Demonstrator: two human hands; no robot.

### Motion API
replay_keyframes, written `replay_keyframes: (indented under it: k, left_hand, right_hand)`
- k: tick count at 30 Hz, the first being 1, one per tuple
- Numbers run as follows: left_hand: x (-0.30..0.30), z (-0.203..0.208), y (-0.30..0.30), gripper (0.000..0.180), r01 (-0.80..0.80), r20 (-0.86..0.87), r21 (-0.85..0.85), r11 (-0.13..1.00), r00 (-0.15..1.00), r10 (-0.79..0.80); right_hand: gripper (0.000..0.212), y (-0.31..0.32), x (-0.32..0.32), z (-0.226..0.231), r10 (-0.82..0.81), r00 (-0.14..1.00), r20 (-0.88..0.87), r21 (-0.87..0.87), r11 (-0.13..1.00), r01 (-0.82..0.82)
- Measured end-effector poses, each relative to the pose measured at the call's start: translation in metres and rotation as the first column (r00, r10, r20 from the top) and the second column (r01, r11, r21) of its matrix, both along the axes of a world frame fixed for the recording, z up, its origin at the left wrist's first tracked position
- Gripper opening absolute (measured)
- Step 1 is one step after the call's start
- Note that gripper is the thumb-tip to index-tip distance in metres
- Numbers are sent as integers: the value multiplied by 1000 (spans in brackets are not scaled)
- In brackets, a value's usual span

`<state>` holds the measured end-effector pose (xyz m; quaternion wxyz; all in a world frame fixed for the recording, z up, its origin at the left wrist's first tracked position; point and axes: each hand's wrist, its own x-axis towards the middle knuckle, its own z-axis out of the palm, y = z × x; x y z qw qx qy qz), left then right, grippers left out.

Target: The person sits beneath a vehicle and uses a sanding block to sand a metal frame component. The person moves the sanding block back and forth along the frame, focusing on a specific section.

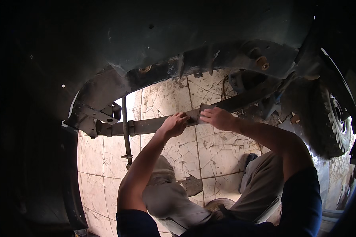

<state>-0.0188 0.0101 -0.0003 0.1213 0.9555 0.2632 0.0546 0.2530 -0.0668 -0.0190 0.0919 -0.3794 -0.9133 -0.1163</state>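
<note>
with the left hand [174, 126] curled over the long metal bar [154, 126] at the centre of the frame, bend the fingers just enough to steady; cannot tell a true clasp from a mere rest, with the thumb out of sight. just right of centre, with the right hand [218, 119] laid over the flat brown piece [206, 107], keep the fingers straight and together; too blurred there to tell pinching from pressing.

to judge by the pose, probably holding the piece against the bar: press evenly, keep flush rather than on one corner, and follow the slant, low at centre left and higher toward the upper right. keep the left fingertips clear of the piece, being so near.

toward centre left, mind the band clamp [131, 128] around the bar and the thin upright rod [125, 112] crossing it. above, spare the knuckles from the dark frame rail [166, 73] across the upper middle. at the right edge, allow for the wheel [337, 116]. below, with knees apart over the cracked tile floor [178, 152], stay square to the bar.
</note>
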Motion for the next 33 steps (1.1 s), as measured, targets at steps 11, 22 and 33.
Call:
replay_keyframes:
  k: [11,22,33]
  left_hand:
    - [3,0,-2,33,-29,-46,7,1000,999,30]
    - [4,1,-5,37,-22,-52,-3,1000,998,21]
    - [4,14,-6,41,-4,-73,-19,1000,997,2]
  right_hand:
    - [42,4,-7,-1,-108,994,-5,3,994,108]
    - [42,4,2,4,-151,988,44,-15,988,152]
    - [27,4,-10,1,-204,979,7,2,979,204]
